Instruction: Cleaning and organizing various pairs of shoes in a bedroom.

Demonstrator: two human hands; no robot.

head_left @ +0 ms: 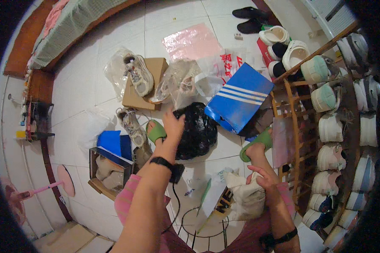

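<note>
My left hand (173, 125) reaches forward over the floor, thumb and fingers apart. Just beyond its fingertips lies a clear plastic bag (177, 82) with a pair of pale shoes inside; whether they touch is hard to tell. Beside the hand, to the right, sits a crumpled black plastic bag (198, 132). My right hand (264, 177) grips the top of an off-white cloth bag (247, 200) near my right knee. A white plastic bag with dark lettering (217, 193) is next to the cloth bag.
A sneaker (139, 76) rests on a cardboard box (156, 71); another sneaker (133, 126) lies nearer. A blue shoebox (240, 98) tilts at right. An open box (93, 164) holds packing paper. Wooden shoe racks (293, 117) line the right. A pink fan (66, 180) stands left.
</note>
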